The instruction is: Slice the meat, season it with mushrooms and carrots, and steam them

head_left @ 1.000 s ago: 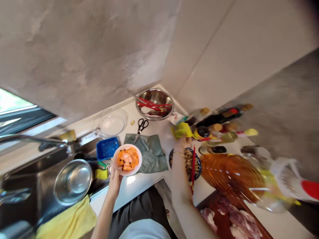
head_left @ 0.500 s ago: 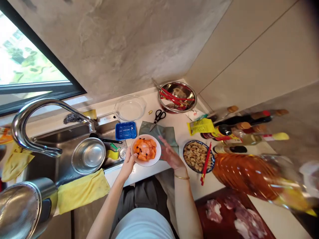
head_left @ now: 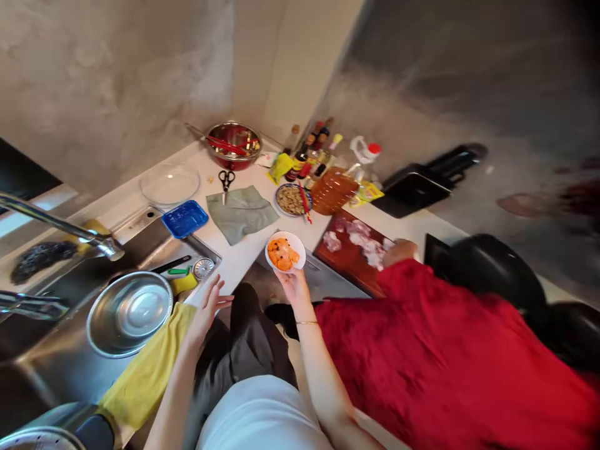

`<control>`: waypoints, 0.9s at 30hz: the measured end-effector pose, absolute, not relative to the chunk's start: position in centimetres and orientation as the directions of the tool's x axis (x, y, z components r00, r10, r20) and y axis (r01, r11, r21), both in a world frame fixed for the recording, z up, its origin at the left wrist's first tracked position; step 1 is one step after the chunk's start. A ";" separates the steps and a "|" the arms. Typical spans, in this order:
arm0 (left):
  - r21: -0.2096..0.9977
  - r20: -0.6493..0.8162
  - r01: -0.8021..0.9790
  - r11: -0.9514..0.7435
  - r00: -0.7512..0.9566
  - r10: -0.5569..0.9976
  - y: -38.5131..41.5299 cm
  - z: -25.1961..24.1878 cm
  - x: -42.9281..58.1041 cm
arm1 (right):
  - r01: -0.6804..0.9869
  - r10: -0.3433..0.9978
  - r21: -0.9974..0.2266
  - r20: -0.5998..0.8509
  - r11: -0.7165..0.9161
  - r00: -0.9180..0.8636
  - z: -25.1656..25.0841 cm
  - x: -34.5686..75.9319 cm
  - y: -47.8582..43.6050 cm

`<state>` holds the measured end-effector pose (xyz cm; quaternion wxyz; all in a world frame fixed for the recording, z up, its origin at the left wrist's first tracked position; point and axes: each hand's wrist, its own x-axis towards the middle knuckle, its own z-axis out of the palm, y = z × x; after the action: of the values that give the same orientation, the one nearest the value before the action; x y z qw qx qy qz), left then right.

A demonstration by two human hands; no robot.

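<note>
A white bowl (head_left: 300, 242) of orange slices (head_left: 282, 253) with small dark bits is held by its near edge in my right hand (head_left: 295, 285), in front of the counter. My left hand (head_left: 209, 310) holds nothing; its fingers are spread, near the yellow cloth (head_left: 154, 369) at the sink's edge. Beyond the bowl lie a grey-green cloth (head_left: 241, 212), black-handled scissors (head_left: 226, 181) and a patterned bowl of brown pieces (head_left: 291, 200) with red chopsticks (head_left: 305, 203) across it.
A person in red (head_left: 445, 362) stands at the right, a hand at raw meat on a red-brown board (head_left: 347, 265). The sink (head_left: 60, 375) holds a metal pot (head_left: 129, 315). Around the counter are a blue tray (head_left: 185, 219), a steel bowl (head_left: 234, 164), bottles and an oil jug (head_left: 335, 189).
The view has turned right, bringing the person in red into sight. My left hand has let go of the white bowl, and my right hand, open before, now holds it.
</note>
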<state>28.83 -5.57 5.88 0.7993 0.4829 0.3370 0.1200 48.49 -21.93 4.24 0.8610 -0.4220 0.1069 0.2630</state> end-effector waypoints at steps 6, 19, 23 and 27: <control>0.806 -0.519 0.261 0.531 0.744 0.421 -10.1 3.3 21.3 | -0.302 0.105 -0.677 -0.316 0.672 0.943 4.1 46.3 -27.3; 0.834 -0.515 0.148 0.531 0.554 0.654 -17.5 2.4 17.6 | -0.480 0.410 -0.638 -0.268 0.603 0.872 3.5 44.5 -28.2; 0.828 -0.521 0.096 0.553 0.499 0.693 -21.5 3.4 17.0 | -0.563 0.510 -0.636 -0.293 0.528 0.809 3.9 43.6 -28.0; 0.815 -0.530 0.043 0.578 0.460 0.712 -24.5 3.5 15.1 | -0.597 0.588 -0.659 -0.280 0.456 0.759 4.1 42.3 -27.5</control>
<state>15.12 -24.47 3.50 0.7541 0.4019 0.4696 0.2219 42.30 -27.52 4.15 0.8533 -0.3888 0.0060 0.3473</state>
